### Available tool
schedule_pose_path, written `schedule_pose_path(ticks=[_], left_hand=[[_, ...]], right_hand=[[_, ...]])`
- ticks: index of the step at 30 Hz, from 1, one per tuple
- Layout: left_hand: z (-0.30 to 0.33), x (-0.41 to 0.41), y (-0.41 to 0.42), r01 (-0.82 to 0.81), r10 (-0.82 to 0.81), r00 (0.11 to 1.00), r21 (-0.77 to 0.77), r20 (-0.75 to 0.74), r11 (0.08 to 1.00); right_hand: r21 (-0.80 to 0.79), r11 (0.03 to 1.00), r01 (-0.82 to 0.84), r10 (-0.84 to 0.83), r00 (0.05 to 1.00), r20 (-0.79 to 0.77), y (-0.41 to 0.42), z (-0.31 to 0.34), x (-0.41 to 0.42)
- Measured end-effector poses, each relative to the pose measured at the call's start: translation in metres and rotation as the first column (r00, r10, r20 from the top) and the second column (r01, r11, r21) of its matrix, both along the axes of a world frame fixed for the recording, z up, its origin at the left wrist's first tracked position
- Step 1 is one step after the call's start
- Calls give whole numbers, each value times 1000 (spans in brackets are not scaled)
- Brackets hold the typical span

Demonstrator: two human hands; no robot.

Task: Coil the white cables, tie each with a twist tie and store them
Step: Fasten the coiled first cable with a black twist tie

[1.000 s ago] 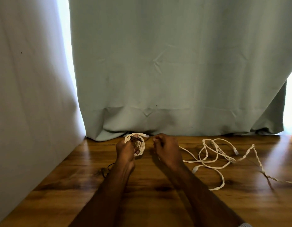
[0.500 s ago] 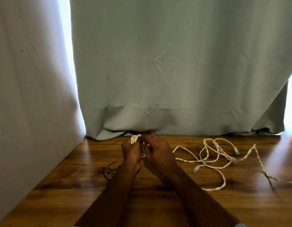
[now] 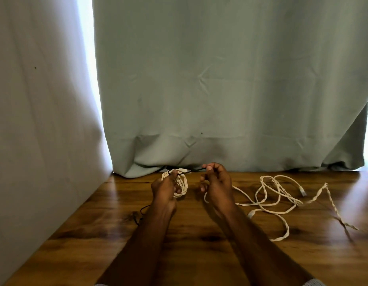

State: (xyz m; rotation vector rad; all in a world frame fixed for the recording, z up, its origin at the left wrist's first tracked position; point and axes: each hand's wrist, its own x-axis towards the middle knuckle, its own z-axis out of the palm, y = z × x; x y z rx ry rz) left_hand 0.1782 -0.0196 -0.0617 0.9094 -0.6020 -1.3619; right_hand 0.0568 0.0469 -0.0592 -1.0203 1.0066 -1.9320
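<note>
Your left hand (image 3: 165, 187) grips the coiled white cable (image 3: 182, 183), fingers curled round the near side of the coil and holding it upright above the wooden table (image 3: 199, 254), close to the hem of the green curtain (image 3: 220, 89). A thin black twist tie (image 3: 190, 171) runs across the top of the coil, from your left fingertips over to your right hand (image 3: 217, 185). Your right thumb and forefinger pinch the tie's right end, raised near the curtain hem; the other 3 fingers of that hand are loosely curled toward the palm and hold nothing. The 2 hands are near each other but apart, with the tie stretched taut between them. You cannot tell from here whether the tie already wraps round the coil or only lies across it.

To your right, a loose white cable (image 3: 278, 195) lies tangled on the table in several open loops, with a connector end (image 3: 302, 191) showing at its far side and a twisted length trailing off toward the right edge. One strand of it runs back under your right wrist. Just left of your left forearm, another dark tie (image 3: 140, 213) lies on the wood, partly hidden by the arm. A pale cloth panel (image 3: 34, 120) hangs along the left side of the table.
</note>
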Motion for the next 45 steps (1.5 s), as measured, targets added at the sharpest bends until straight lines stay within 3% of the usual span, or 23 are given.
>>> schedule_pose_path(ticks=[4, 8, 9, 11, 13, 14, 17, 21, 23, 31, 34, 37, 43, 45], left_hand=[[0, 11, -9, -5, 6, 999, 11, -50, 1000], [-2, 14, -10, -16, 17, 999, 8, -46, 1000], [-3, 14, -11, -24, 24, 999, 2, -38, 1000], [-7, 11, -12, -43, 43, 999, -23, 19, 999], [-9, 5, -11, -37, 45, 993, -70, 111, 997], [-9, 1, -9, -15, 30, 988, -104, 150, 994], [-9, -9, -2, 97, -54, 971, -179, 231, 979], [-11, -11, 0, 169, -120, 964, -197, 237, 966], [-9, -10, 1, 180, -136, 966, -199, 218, 963], [-3, -7, 6, 238, -201, 969, -313, 145, 920], [3, -2, 8, 239, -252, 967, -246, -22, 939], [5, 0, 6, 152, -176, 974, -167, -142, 974], [8, -5, 3, 81, -82, 997, -155, 3, 985], [11, -6, 6, 84, -66, 993, -200, 97, 976]], right_hand=[[-64, 998, -1, 18, 962, 274, 3, 6, -7], [-57, 998, 32, -8, 926, 378, -1, 8, -18], [-39, 997, 66, -51, 955, 292, -1, 8, -20], [-7, 984, 178, -178, 981, -83, 1, 6, -18], [-72, 967, 244, -250, 857, -452, 1, 2, -11], [-110, 964, 243, -262, 784, -563, -1, 1, -7], [-146, 963, 225, -260, 646, -718, -8, -5, 2], [-151, 935, 322, -296, 467, -833, -17, -11, 3], [-137, 934, 329, -279, 434, -857, -18, -10, 1], [-85, 948, 308, -258, 581, -772, -9, 2, 7], [-25, 939, 342, -229, 569, -790, -3, 1, 9], [20, 923, 383, -200, 524, -828, 0, 1, 11], [32, 892, 451, -128, 319, -939, 8, 4, 21], [14, 896, 443, -132, 298, -945, 10, 5, 22]])
